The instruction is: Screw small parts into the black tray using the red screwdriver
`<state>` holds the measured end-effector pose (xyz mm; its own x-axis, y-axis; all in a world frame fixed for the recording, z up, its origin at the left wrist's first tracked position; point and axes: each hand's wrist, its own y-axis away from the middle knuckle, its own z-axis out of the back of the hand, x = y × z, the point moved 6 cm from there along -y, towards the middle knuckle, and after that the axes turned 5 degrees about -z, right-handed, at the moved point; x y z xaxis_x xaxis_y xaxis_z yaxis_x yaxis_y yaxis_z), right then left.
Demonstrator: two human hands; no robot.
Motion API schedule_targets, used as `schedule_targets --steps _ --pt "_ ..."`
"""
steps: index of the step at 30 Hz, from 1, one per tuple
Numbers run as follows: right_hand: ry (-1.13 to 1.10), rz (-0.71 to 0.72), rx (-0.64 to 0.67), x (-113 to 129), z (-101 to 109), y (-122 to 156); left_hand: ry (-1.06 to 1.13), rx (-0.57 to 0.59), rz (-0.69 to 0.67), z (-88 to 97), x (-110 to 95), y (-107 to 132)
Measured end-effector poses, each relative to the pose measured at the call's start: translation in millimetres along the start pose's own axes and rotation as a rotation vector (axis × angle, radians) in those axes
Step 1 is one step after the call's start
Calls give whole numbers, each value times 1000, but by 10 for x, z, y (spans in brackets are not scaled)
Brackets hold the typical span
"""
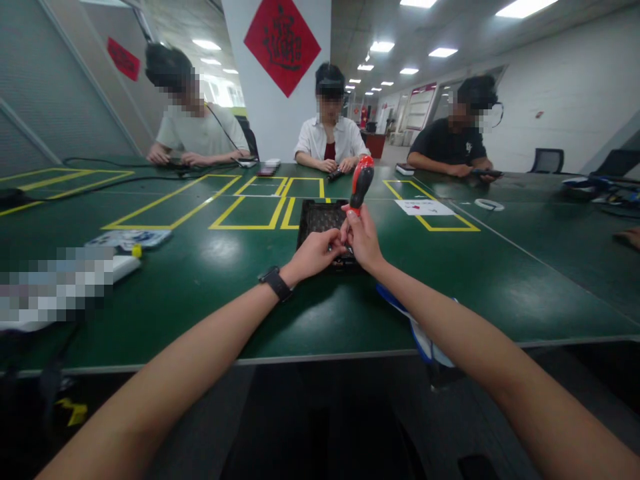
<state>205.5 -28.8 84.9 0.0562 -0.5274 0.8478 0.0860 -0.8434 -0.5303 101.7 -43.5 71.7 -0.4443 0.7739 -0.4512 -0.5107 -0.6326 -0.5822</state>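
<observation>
- Lower frame: two bare forearms reach up toward centre; a black watch sits on the left wrist. A blue-and-white item lies under the right forearm at the near table edge; what it is cannot be told.
- Left hand, centre: fingers curled, tips pinched at something small beside the right hand; the pinched item is too small to identify.
- Right hand, centre: closed around the lower end of a red-and-black screwdriver, which stands nearly upright, handle at top.
- Handling judgement: screwdriver looks light and rigid; the bulbous moulded handle looks grippy, likely rubberised, and is the natural hold. Shaft hidden by the fingers.
- Just beyond the hands: black tray, flat, rectangular, with a gridded surface; probably stiff plastic, light enough to slide if pushed.
- Green table: smooth, slightly glossy, yellow tape rectangles across mid-frame.
- Left mid-frame: printed card; right mid-frame: white paper sheet and a white ring.
- Far edge, upper frame: three seated people, hands on the table; red diamond poster on the pillar.
</observation>
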Motion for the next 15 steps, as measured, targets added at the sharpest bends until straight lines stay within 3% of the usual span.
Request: schedule_targets --steps 8,11,15 --pt "11 -2 -16 74 1 8 -67 18 39 9 50 15" --pt "11 8 -16 113 -1 13 -102 39 -21 17 -46 10" --pt "51 79 -56 286 -24 73 -356 -45 -73 82 -289 21"
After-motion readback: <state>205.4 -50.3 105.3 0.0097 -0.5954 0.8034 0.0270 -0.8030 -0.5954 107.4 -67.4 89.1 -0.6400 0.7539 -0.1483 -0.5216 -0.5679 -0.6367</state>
